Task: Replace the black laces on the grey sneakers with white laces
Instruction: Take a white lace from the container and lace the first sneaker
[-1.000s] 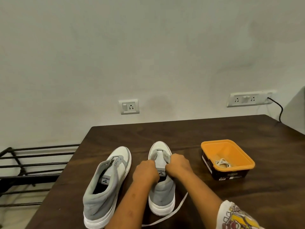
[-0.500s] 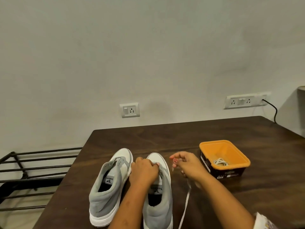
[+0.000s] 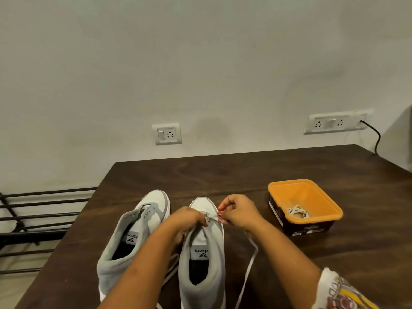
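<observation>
Grip: right hand [image 3: 239, 214] pinches white lace [image 3: 250, 265], tail out-of-frame; left hand [image 3: 186, 219] holds sneaker [image 3: 204, 246].

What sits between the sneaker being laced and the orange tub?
Head view: the right hand and a white lace trailing down the bare table; nothing else.

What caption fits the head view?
Left hand holds a sneaker while right hand pinches its white lace; spare lace in orange tub.
</observation>
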